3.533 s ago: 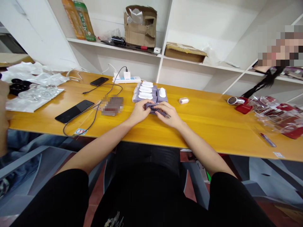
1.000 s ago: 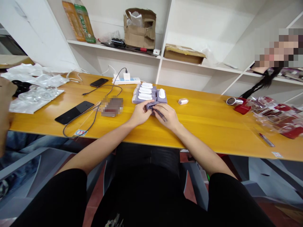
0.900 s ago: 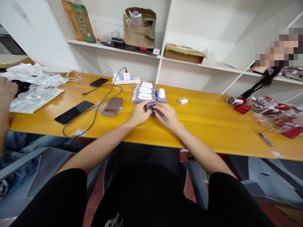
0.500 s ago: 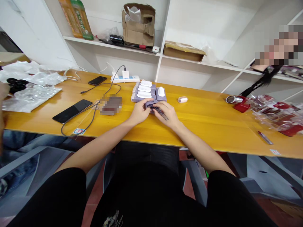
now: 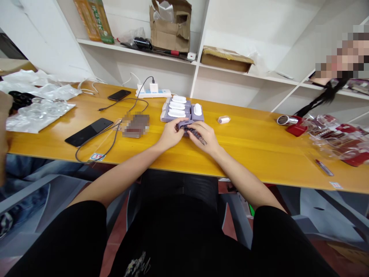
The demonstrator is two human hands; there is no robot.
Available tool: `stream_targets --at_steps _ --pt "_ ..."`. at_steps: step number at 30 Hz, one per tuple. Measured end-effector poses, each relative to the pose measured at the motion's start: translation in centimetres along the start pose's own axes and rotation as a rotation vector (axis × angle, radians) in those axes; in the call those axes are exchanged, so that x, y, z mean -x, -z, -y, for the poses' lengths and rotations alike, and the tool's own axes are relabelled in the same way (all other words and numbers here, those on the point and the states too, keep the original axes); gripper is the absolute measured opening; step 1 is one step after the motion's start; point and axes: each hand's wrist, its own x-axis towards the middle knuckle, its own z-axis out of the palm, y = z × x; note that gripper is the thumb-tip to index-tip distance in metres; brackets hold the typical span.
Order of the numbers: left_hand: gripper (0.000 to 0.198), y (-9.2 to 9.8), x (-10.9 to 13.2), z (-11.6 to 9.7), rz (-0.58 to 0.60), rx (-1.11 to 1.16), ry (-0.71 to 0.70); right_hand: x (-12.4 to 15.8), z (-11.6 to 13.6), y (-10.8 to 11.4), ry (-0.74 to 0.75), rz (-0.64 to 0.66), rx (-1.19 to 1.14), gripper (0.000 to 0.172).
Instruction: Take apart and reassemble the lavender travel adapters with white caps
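My left hand point(image 5: 171, 134) is closed on the left side of a small purple-grey case point(image 5: 185, 124) above the wooden table. With its fingers at the case's right side, my right hand point(image 5: 205, 137) holds a dark patterned strip point(image 5: 198, 135) that slants down to the right. Just beyond my hands are several purple-grey boxes with white ribbed pieces on top; three white pieces point(image 5: 177, 105) lie in a column and one more point(image 5: 197, 109) sits to their right. My fingers partly hide the case.
Two phones point(image 5: 88, 132), a cable and a blurred box point(image 5: 136, 125) lie on the left of the table point(image 5: 248, 138). A power strip point(image 5: 152, 93) stands behind. Right are a small pink-white piece point(image 5: 223, 119) and red items in clear plastic point(image 5: 340, 134). A person's arm shows far left.
The view has shifted slightly. My hands stay at the case, with only a slight change in how the fingers and the case are turned.
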Motion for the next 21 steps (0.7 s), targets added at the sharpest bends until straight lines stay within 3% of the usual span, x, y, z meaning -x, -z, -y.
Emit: stream_targets --at_steps 21 --pt "0.047 0.0 -0.2 -1.9 -0.062 0.074 -0.025 0.1 0.0 -0.6 0.088 -0.017 0.067 0.024"
